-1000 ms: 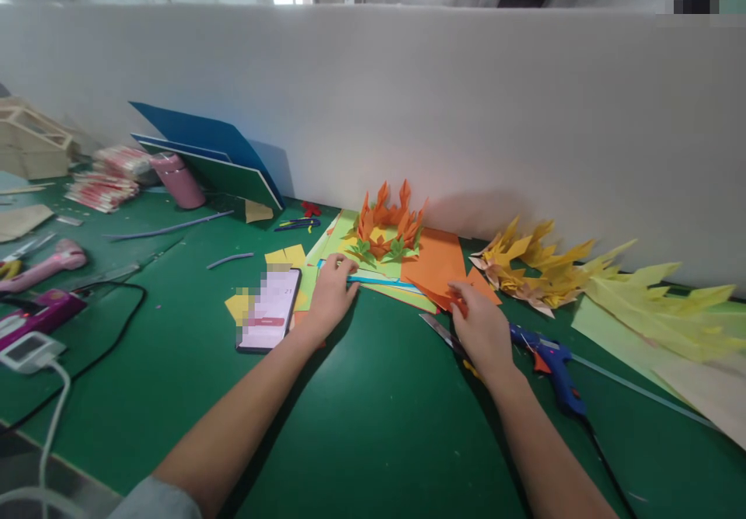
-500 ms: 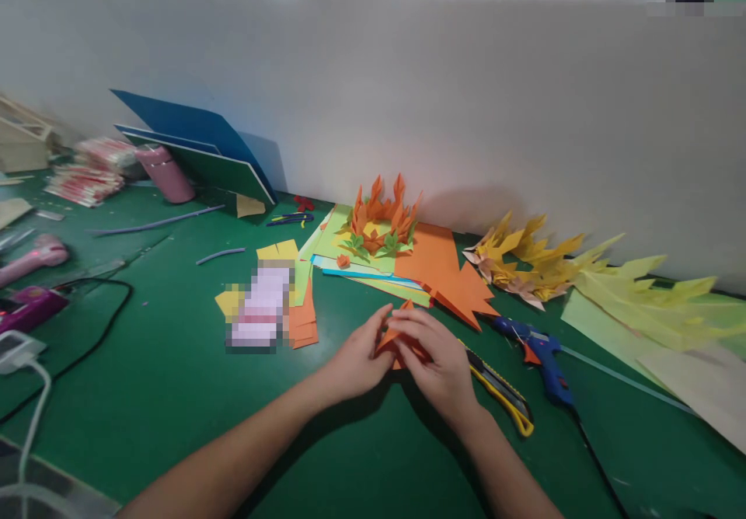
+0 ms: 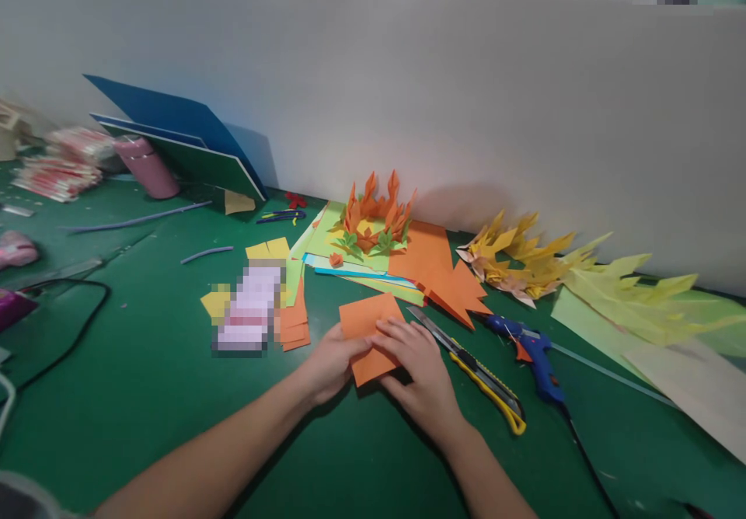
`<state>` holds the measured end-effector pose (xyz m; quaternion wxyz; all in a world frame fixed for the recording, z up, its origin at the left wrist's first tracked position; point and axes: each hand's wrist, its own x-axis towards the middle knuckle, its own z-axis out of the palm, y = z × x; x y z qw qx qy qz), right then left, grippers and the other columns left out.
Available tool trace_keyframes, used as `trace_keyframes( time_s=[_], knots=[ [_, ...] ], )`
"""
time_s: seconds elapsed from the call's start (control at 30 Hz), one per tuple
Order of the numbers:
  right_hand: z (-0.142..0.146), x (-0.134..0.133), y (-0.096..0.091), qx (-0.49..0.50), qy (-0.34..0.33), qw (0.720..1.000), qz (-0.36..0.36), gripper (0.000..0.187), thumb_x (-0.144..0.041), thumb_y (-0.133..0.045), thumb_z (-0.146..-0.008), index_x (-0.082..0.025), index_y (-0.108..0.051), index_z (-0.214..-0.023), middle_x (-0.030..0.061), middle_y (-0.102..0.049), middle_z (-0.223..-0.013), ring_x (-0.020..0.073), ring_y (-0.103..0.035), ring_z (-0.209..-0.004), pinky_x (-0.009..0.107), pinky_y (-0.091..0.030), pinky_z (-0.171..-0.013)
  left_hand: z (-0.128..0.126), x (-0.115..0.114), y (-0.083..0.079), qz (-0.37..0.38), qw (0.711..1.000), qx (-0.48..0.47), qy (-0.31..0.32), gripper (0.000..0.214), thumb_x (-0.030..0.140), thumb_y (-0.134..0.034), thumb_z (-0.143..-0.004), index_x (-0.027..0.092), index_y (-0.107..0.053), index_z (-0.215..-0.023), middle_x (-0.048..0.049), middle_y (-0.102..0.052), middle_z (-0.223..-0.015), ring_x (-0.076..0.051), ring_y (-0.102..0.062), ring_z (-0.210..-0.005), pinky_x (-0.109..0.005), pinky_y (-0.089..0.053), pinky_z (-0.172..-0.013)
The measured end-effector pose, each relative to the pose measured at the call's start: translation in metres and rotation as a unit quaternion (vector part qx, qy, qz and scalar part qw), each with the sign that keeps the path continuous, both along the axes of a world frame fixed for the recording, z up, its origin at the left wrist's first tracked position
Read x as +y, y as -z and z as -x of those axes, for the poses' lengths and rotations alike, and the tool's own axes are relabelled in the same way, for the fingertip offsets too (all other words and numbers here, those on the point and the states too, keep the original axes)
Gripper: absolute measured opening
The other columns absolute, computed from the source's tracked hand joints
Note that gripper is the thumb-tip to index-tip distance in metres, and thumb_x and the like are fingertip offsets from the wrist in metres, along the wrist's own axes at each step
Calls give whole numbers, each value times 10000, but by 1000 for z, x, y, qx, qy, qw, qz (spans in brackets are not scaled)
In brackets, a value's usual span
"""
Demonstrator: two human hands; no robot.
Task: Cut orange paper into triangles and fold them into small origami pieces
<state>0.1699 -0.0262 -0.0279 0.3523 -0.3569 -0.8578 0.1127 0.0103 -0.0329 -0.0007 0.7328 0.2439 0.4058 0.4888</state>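
Observation:
An orange paper square [image 3: 366, 325] lies flat on the green table [image 3: 175, 379] in front of me. My left hand [image 3: 329, 362] rests at its left edge, with fingers on the paper's near side. My right hand [image 3: 420, 375] lies over its right half, fingers stretched flat and pressing it down. Just right of my right hand lies a yellow utility knife [image 3: 481, 373] with its blade out. Behind the square sit a stack of coloured paper sheets [image 3: 428, 259] and an orange folded paper flower piece [image 3: 376, 214].
A blue glue gun [image 3: 533, 352] with its cord lies right of the knife. Yellow folded paper pieces [image 3: 524, 259] and pale yellow-green sheets [image 3: 646, 301] line the white partition. A phone [image 3: 249, 317], blue boards [image 3: 175, 127], a pink cup [image 3: 145, 168] and a black cable [image 3: 70, 340] are at the left.
The hands came back from the paper stack with an orange piece, first held folded between both hands, now spread flat as a square on the table. The view shifted slightly right.

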Motion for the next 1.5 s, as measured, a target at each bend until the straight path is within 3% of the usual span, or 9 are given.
trace_keyframes(
  time_s=[0.2,0.4,0.53,0.63,0.77,0.93,1.17,1.33,1.5],
  knots=[
    [-5,0,5,20,9,1000,-17,419,-32,-417,-706,-249,-631,-994,44,-670,-1146,217,-544,-1173,479,-355,-1002,0,-1,-1,30,999,-32,-11,293,220,-681,-634,139,-676,-915,-99,-714,-1034,-273,-627,-1034,-343,-500,-853],
    [-6,1,0,63,-15,997,-31,284,-77,-465,-792,-255,-662,-893,37,-701,-1057,216,-584,-1093,456,-410,-929,20,11,-7,49,999,-7,0,297,287,-646,-684,164,-670,-953,-88,-711,-1008,-235,-659,-923,-317,-522,-762],
    [-6,0,-5,67,-33,997,-20,299,-78,-471,-788,-284,-676,-858,7,-700,-1033,214,-575,-1041,428,-436,-864,34,17,-7,20,991,117,70,421,282,-734,-618,176,-630,-1012,-81,-703,-944,-212,-661,-812,-319,-509,-719],
    [-6,-2,-6,60,-23,998,-6,284,-83,-484,-788,-284,-678,-836,1,-699,-1004,213,-563,-1008,426,-414,-863,33,17,-5,-52,972,217,74,534,231,-767,-586,188,-583,-1085,-46,-678,-941,-178,-634,-851,-290,-490,-749],
    [-6,-3,-5,33,-17,999,6,252,-113,-511,-793,-290,-683,-841,2,-692,-918,217,-552,-959,432,-371,-851,25,13,1,-118,953,273,63,520,213,-685,-674,211,-520,-1167,-13,-657,-854,-154,-632,-757,-293,-506,-700],
    [-4,-1,-5,50,-1,998,24,120,-256,-604,-829,-250,-644,-716,-3,-665,-734,207,-569,-831,416,-374,-789,18,3,11,-211,914,345,35,166,142,-600,-704,183,-642,-859,-47,-683,-929,-180,-622,-932,-335,-481,-877],
    [-5,1,-2,127,55,989,51,244,-292,-574,-836,-208,-522,-613,87,-643,-1055,238,-584,-983,425,-443,-847,15,-3,6,-261,875,407,25,192,244,-537,-783,203,-720,-826,-52,-722,-932,-200,-643,-908,-347,-487,-874],
    [-4,2,2,124,53,988,70,249,-304,-599,-816,-206,-536,-595,58,-665,-805,204,-614,-759,349,-478,-689,12,-7,3,-287,871,396,45,194,329,-592,-770,197,-734,-758,-59,-734,-873,-204,-651,-844,-312,-499,-796],
    [-3,0,1,133,52,986,80,242,-294,-585,-818,-202,-564,-596,27,-618,-686,180,-579,-677,310,-447,-634,10,-8,2,-247,868,428,49,122,285,-658,-694,198,-729,-740,-38,-735,-802,-183,-641,-759,-275,-477,-729]
  ],
)
